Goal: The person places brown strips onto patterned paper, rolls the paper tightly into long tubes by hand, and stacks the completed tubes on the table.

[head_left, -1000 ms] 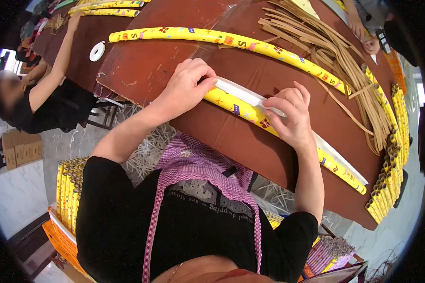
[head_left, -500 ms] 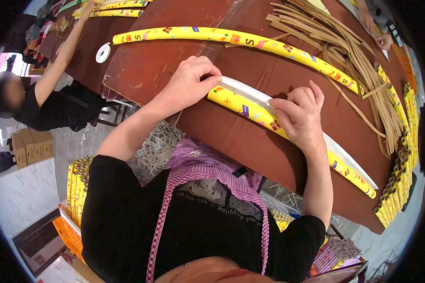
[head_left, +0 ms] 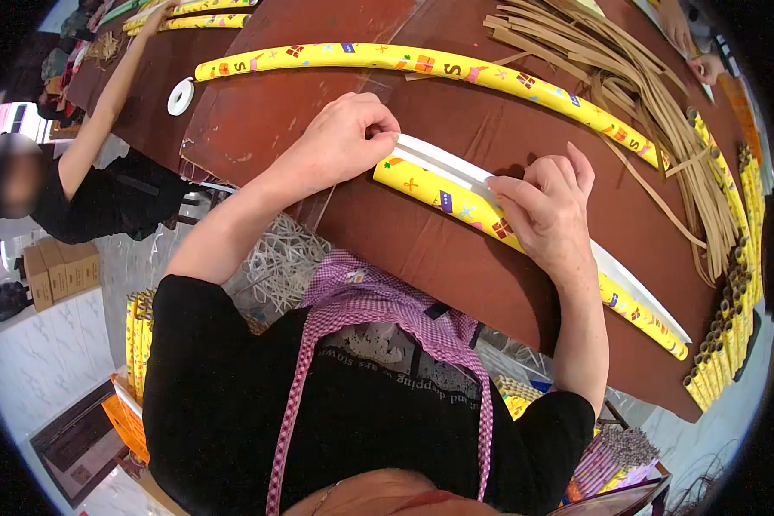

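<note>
A roll of yellow wrapping paper [head_left: 413,182] with a colourful print lies slantwise on the table before me. Along its far side runs a white band [head_left: 447,156], the paper's turned-up edge or a strip on it; I cannot tell which. My left hand [head_left: 350,133] pinches the white band at the roll's left end, thumb against forefinger. Farther along, the thumb and forefinger of my right hand [head_left: 543,211] are closed on the same band, the other fingers curled or raised. My right hand and wrist cover part of the roll. Beyond both hands lies a longer yellow roll [head_left: 378,57], curved in this view.
Brown paper strips [head_left: 636,95] lie heaped at the back right, near stacked yellow rolls [head_left: 721,357] at the right edge. A white tape roll [head_left: 174,101] sits far left on the brown table [head_left: 439,275]. Another person [head_left: 103,185] reaches across at left; other hands [head_left: 705,69] show top right.
The view has shifted slightly, and the far roll and tape appear a little farther left. Both my hands keep their pinch on the white band in nearly the same place.
</note>
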{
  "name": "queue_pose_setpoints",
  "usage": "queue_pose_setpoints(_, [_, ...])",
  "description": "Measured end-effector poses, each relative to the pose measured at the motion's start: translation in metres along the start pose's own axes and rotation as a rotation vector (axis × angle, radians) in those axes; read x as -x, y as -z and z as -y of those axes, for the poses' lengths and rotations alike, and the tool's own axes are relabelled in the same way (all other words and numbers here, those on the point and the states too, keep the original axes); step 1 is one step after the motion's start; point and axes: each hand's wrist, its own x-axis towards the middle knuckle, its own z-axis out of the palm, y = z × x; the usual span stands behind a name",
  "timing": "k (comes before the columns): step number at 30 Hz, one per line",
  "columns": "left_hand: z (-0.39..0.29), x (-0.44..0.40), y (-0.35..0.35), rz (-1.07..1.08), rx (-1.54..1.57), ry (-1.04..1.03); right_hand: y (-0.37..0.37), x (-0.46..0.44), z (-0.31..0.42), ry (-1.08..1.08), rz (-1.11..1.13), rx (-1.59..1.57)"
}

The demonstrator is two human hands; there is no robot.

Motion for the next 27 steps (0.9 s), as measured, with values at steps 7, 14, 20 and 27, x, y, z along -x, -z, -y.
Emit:
queue_pose_setpoints(7, [0.003, 0.001, -0.001, -0.022, -0.026, -0.021, 0.001, -0.002, 0.001, -0.001, 0.006, 0.002])
queue_pose_setpoints(14, [0.001, 0.003, -0.003, -0.048, -0.05, -0.031, 0.001, -0.002, 0.002, -0.013, 0.005, 0.019])
queue_pose_setpoints(20, [-0.012, 0.003, 0.0, -0.032, -0.052, 0.067, -0.001, -0.003, 0.002, -0.018, 0.003, 0.044])
queue_pose_setpoints(27, [-0.008, -0.001, 0.003, 0.021, -0.107, 0.064, -0.002, -0.004, 0.002, 0.003, -0.008, 0.075])
